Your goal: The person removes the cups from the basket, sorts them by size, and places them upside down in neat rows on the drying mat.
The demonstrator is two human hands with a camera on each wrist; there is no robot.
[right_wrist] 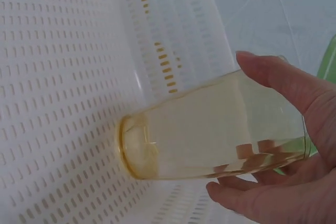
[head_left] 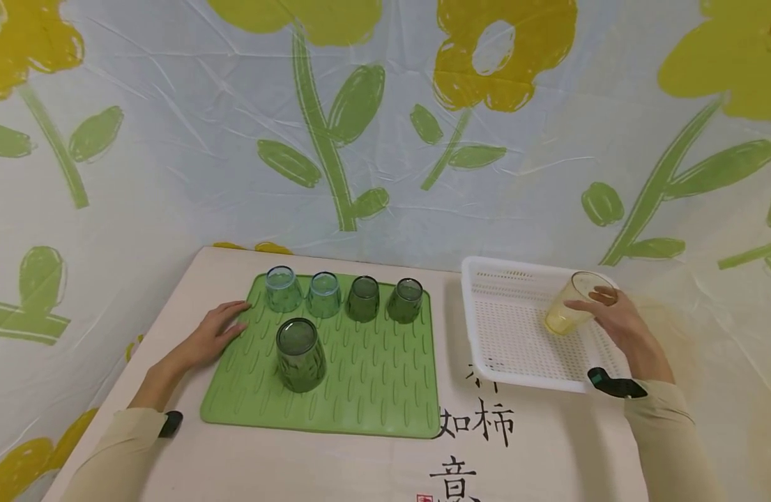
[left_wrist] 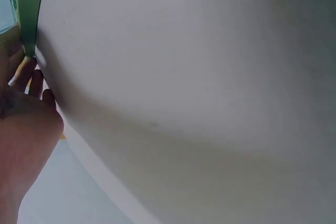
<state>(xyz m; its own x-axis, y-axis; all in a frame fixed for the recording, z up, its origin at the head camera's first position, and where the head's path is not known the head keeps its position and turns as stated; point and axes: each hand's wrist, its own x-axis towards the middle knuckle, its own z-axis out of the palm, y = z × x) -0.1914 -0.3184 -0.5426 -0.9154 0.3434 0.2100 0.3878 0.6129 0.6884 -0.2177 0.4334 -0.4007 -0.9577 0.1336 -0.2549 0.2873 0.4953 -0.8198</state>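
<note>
My right hand (head_left: pixel 620 322) grips a clear yellow drinking glass (head_left: pixel 567 312) near its rim, thumb on one side and fingers on the other. In the right wrist view the yellow glass (right_wrist: pixel 210 124) is tilted, its thick base close to the floor of the white perforated basket (head_left: pixel 507 373); whether they touch I cannot tell. My left hand (head_left: pixel 215 333) rests at the left edge of the green ridged mat (head_left: pixel 373 390), fingers relaxed. The left wrist view has the left hand (left_wrist: pixel 26 119) partly cut off, fingertips against the mat's edge (left_wrist: pixel 29 14).
Along the mat's back edge stand two blue glasses (head_left: pixel 283 291) and two dark grey-green glasses (head_left: pixel 363 301). A taller dark green glass (head_left: pixel 301 359) stands in front of them. Black characters (head_left: pixel 479 422) mark the pale table between mat and basket. A flowered cloth (head_left: pixel 222 139) hangs behind.
</note>
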